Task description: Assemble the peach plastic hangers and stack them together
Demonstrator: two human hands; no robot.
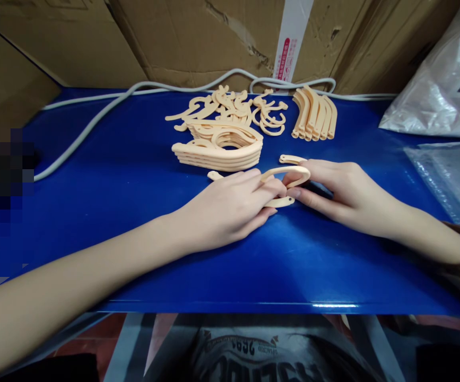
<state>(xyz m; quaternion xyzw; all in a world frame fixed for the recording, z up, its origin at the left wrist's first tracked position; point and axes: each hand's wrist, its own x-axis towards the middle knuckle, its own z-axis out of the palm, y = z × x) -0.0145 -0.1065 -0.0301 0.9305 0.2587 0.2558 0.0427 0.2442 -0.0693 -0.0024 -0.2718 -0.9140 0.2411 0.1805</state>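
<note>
My left hand (237, 209) is closed around a cream plastic piece (281, 202), whose holed end sticks out past the fingertips. A curved cream hook (303, 174) arches between both hands. My right hand (341, 193) pinches at the same place, with its thumb and fingers against the pieces; another cream end (291, 158) pokes out above its fingers. Just behind my left hand stands a stack of cream plastic frames (217, 155). Farther back lie a loose heap of hooks (230, 106) and a row of curved arms (314, 114). Where the held parts meet is partly hidden by fingers.
A white cable (94, 125) runs along the back of the blue table (230, 281). Cardboard boxes (198, 42) stand behind it. A plastic bag (439, 85) and clear wrapping (452, 175) lie at the right.
</note>
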